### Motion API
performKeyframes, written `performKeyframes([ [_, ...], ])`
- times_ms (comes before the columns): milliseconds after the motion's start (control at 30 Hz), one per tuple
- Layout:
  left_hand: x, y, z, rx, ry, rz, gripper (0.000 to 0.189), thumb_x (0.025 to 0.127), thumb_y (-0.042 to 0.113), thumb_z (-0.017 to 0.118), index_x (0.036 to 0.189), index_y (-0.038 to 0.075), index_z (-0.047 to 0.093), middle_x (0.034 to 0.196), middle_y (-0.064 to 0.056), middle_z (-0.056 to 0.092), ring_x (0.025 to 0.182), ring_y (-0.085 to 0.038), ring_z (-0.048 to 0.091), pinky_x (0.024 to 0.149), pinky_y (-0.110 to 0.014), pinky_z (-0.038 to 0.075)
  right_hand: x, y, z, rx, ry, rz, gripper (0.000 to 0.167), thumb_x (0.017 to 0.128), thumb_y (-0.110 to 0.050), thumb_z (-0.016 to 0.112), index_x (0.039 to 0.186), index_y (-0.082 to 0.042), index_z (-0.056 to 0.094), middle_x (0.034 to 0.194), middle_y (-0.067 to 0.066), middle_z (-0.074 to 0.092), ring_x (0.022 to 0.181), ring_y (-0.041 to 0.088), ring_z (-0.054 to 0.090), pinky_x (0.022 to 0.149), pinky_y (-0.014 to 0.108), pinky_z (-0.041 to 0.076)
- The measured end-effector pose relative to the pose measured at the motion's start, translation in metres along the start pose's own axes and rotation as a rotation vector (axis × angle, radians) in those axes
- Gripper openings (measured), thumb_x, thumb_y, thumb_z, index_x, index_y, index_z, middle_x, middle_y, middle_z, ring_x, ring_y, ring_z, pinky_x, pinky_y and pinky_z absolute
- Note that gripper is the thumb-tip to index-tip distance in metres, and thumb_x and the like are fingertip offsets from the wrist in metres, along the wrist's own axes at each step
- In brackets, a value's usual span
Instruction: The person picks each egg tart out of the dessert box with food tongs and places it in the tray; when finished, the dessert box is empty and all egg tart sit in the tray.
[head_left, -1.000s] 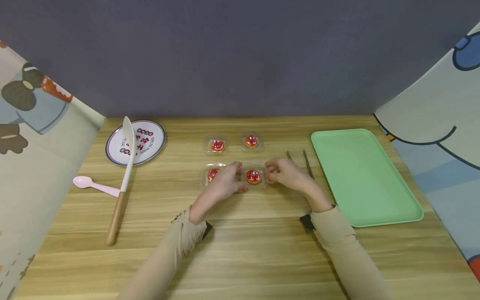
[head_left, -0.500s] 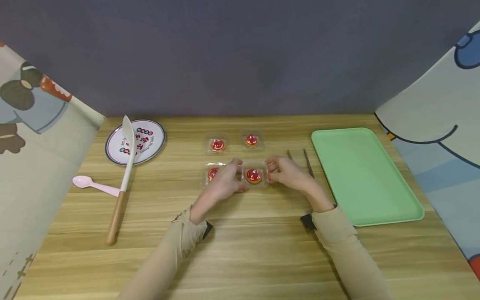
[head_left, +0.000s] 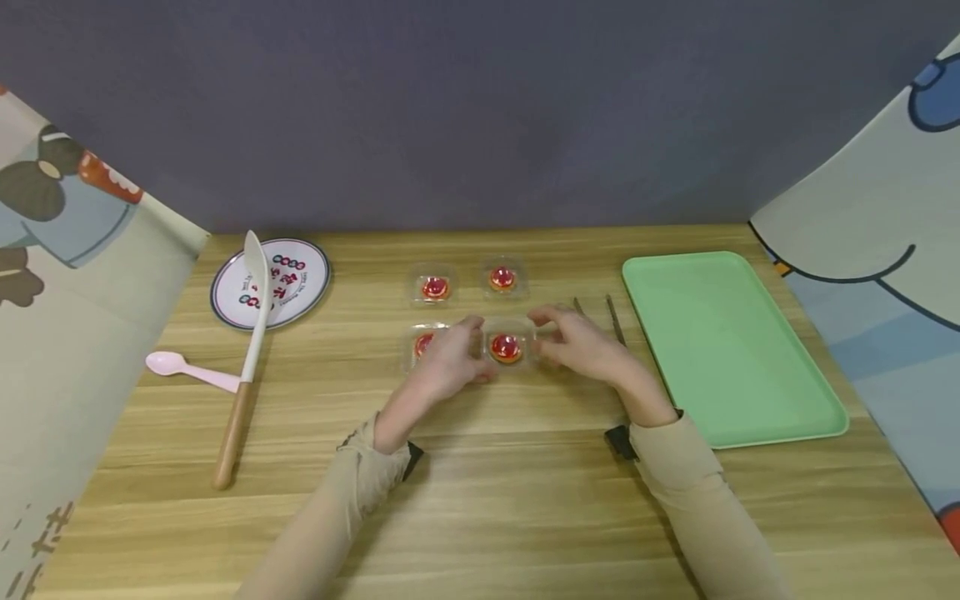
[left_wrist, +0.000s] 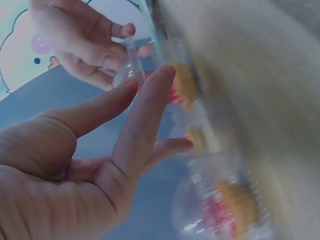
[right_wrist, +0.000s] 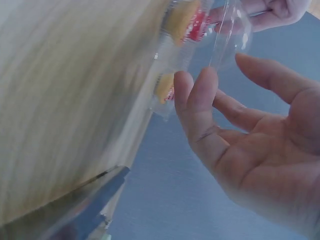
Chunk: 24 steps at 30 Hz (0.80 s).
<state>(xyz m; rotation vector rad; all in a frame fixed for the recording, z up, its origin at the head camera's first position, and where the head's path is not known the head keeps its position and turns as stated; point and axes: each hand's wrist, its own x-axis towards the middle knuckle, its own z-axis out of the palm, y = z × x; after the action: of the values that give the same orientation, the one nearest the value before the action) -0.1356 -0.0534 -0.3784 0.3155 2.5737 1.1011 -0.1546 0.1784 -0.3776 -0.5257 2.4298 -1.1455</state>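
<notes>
Between the two hands sits a clear plastic box (head_left: 517, 327) with a red-topped tart (head_left: 506, 348) inside. Its domed lid (right_wrist: 243, 32) angles up from the base in the right wrist view. The left hand (head_left: 450, 358) is at the box's left side, fingertips right at the lid edge, thumb and forefinger apart. On the right side, the right hand (head_left: 581, 346) has its thumb and fingers spread, with nothing between them. Under the left hand, a second boxed tart (head_left: 423, 344) is partly hidden. Two more boxed tarts, a left one (head_left: 435, 288) and a right one (head_left: 502, 278), lie behind.
A green tray (head_left: 720, 358) lies at the right, with metal tongs (head_left: 615, 319) beside it, partly behind the right hand. At the left are a patterned plate (head_left: 300, 304), a long wooden-handled spoon (head_left: 255, 342) across it, and a pink spoon (head_left: 167, 362). A grey wall (head_left: 480, 125) stands behind.
The right hand's fingers have spread and come away from the box's right edge, where they were before. The left hand has stayed almost in place. The tarts have not moved.
</notes>
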Motion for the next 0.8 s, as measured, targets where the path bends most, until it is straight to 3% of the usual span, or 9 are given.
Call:
performKeyframes([
  [133, -0.007, 0.006, -0.007, 0.021, 0.02, 0.035, 0.078, 0.086, 0.004, 0.089, 0.152, -0.009, 0.05, 0.149, -0.026, 0.059, 0.122, -0.038, 0.067, 0.11, -0.047, 0.056, -0.004, -0.006, 0.0, 0.009, 0.001, 0.001, 0.047, 0.107, -0.001, 0.057, 0.15, 0.015, 0.045, 0.146, 0.036, 0.05, 0.103, 0.039, 0.071, 0.077, 0.042, 0.065],
  [267, -0.011, 0.01, -0.014, -0.044, 0.031, 0.061, 0.079, 0.087, 0.001, 0.087, 0.154, -0.006, 0.048, 0.15, -0.025, 0.058, 0.106, -0.036, 0.075, 0.094, -0.04, 0.065, -0.01, -0.012, -0.004, 0.034, 0.002, -0.009, 0.051, 0.108, 0.0, 0.055, 0.155, 0.012, 0.041, 0.138, 0.033, 0.056, 0.096, 0.038, 0.071, 0.079, 0.047, 0.065],
  [367, -0.013, 0.012, -0.017, -0.152, 0.051, 0.077, 0.077, 0.09, -0.002, 0.083, 0.157, -0.003, 0.045, 0.148, -0.025, 0.06, 0.087, -0.033, 0.078, 0.076, -0.034, 0.068, -0.015, -0.016, -0.008, 0.074, 0.024, -0.024, 0.054, 0.108, 0.002, 0.053, 0.159, 0.01, 0.036, 0.131, 0.032, 0.061, 0.09, 0.037, 0.071, 0.079, 0.048, 0.066],
  [600, -0.007, 0.013, -0.014, -0.436, 0.14, 0.151, 0.057, 0.099, -0.009, 0.07, 0.151, -0.004, 0.05, 0.124, -0.024, 0.068, 0.091, -0.043, 0.076, 0.082, -0.047, 0.068, -0.021, -0.015, -0.019, 0.205, 0.159, -0.105, 0.042, 0.109, 0.008, 0.047, 0.151, 0.012, 0.042, 0.122, 0.03, 0.065, 0.084, 0.028, 0.071, 0.075, 0.034, 0.066],
  [800, 0.0, 0.018, -0.011, -0.451, 0.262, 0.223, 0.024, 0.099, -0.009, 0.069, 0.123, -0.008, 0.065, 0.113, -0.021, 0.07, 0.09, -0.044, 0.077, 0.071, -0.037, 0.069, -0.019, -0.015, -0.025, 0.355, 0.266, -0.121, 0.025, 0.113, 0.002, 0.043, 0.129, 0.016, 0.055, 0.115, 0.029, 0.065, 0.086, 0.021, 0.073, 0.083, 0.04, 0.068],
])
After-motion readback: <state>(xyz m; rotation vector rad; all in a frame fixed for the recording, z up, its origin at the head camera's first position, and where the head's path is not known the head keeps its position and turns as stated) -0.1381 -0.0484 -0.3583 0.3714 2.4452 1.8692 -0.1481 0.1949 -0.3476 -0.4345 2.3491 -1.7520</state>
